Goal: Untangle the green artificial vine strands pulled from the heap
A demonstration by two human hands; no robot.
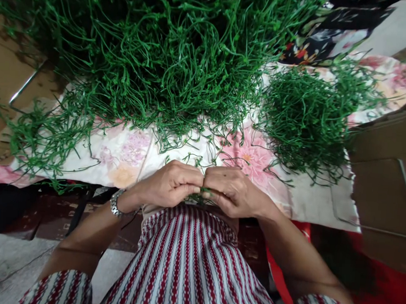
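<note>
My left hand and my right hand meet knuckle to knuckle at the near edge of the flowered cloth. Both are closed, thumbs pressed against the curled fingers. A thin green stem piece shows at and below the fingertips, mostly hidden by them. It resembles the curly green stems in the large heap beyond my hands; whether they are plastic or plant I cannot tell. A few loose stems lie on the cloth just past my knuckles.
A smaller heap of green stems sits at the right, and a loose scatter lies at the left. Cardboard with a metal wire handle stands at the right. Red material is below it. Dark floral fabric appears at the back right.
</note>
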